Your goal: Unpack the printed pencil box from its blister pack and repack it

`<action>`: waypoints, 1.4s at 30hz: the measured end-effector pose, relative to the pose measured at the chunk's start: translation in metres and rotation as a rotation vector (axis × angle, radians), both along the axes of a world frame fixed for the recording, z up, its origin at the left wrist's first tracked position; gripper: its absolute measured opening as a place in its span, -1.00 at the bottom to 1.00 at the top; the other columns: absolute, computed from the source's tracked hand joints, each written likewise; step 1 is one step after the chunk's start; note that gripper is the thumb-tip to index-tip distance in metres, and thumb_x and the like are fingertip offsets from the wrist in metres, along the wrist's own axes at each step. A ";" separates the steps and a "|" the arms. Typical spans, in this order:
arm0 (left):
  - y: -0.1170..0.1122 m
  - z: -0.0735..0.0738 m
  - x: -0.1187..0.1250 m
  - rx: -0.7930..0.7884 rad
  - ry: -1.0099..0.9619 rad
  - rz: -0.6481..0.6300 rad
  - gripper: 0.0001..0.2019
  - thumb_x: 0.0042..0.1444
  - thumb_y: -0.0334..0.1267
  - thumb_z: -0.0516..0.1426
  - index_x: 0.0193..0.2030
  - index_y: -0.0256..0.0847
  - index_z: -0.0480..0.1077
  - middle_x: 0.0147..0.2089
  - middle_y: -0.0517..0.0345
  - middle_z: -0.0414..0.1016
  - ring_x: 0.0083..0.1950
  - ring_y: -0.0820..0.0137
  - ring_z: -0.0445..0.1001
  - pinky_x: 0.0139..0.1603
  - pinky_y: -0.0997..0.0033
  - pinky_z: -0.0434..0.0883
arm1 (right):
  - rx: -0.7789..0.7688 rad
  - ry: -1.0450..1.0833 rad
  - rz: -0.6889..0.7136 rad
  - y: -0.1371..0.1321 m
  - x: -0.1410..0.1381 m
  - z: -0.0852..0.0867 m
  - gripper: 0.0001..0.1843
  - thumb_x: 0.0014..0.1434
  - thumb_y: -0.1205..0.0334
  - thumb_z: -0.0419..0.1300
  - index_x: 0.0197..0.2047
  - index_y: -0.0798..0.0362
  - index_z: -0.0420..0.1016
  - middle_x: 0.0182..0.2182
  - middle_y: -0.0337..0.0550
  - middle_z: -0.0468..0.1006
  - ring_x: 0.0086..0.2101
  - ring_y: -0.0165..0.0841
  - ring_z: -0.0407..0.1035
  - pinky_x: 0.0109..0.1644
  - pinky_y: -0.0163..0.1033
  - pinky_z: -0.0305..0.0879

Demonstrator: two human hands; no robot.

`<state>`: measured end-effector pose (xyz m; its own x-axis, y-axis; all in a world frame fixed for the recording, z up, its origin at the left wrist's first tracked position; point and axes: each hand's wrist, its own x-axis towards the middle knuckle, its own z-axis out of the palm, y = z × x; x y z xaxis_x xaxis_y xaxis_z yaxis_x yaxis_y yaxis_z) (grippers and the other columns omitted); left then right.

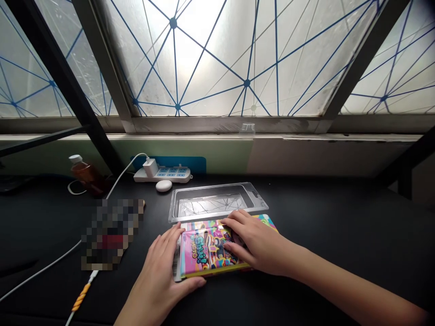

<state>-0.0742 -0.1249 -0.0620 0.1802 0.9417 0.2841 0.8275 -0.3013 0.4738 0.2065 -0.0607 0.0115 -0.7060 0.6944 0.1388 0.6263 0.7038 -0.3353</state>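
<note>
A colourful pink-and-yellow printed package (208, 251) lies flat on the black table (340, 235) in front of me. My left hand (163, 271) clasps its left edge, thumb along the near side and fingers curved against the far corner. My right hand (256, 242) lies palm down on top of the package, fingers spread and pressing on its printed face. Just behind the package a clear plastic blister tray (215, 201) rests open side up.
A white power strip (163, 173) with a plugged charger sits at the back by the window sill, a small white oval object (164, 186) before it. An amber bottle (86, 175) lies at the left. A white cable (44, 269) crosses the left table. A blurred patch covers something left of centre.
</note>
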 end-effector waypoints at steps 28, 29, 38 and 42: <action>0.006 0.015 0.006 -0.176 -0.137 0.085 -0.03 -0.24 -0.05 0.46 0.36 -0.13 0.25 0.38 -0.18 0.28 0.38 -0.12 0.26 0.39 -0.14 0.22 | 0.159 -0.010 -0.046 -0.002 -0.006 -0.014 -0.76 0.40 0.21 0.09 0.03 0.17 0.41 -0.06 0.09 0.46 -0.02 -0.06 0.37 0.07 0.08 0.43; 0.005 0.018 0.008 -0.188 -0.139 0.087 -0.02 -0.24 -0.05 0.46 0.37 -0.14 0.24 0.38 -0.19 0.27 0.38 -0.12 0.25 0.39 -0.14 0.21 | 0.165 -0.002 -0.043 -0.002 -0.005 -0.013 -0.77 0.40 0.22 0.09 0.03 0.16 0.41 -0.06 0.08 0.46 -0.03 -0.07 0.38 0.05 0.08 0.44; 0.000 0.025 0.014 -0.201 -0.062 0.073 -0.11 -0.06 0.06 0.39 0.39 -0.16 0.22 0.42 -0.14 0.24 0.44 -0.05 0.14 0.42 -0.08 0.17 | 0.393 0.191 0.004 0.008 0.000 -0.011 -0.81 0.42 0.17 0.09 0.02 0.07 0.34 -0.11 0.04 0.49 -0.13 -0.14 0.40 -0.04 0.03 0.47; 0.002 0.019 0.012 -0.195 -0.043 0.065 -0.08 0.00 0.19 0.33 0.43 -0.16 0.17 0.48 -0.18 0.14 0.51 -0.09 0.03 0.42 -0.12 0.16 | 0.403 0.260 0.092 -0.006 0.012 0.003 -0.79 0.40 0.19 0.12 0.06 0.04 0.34 -0.07 0.03 0.52 -0.13 -0.18 0.42 -0.05 -0.05 0.45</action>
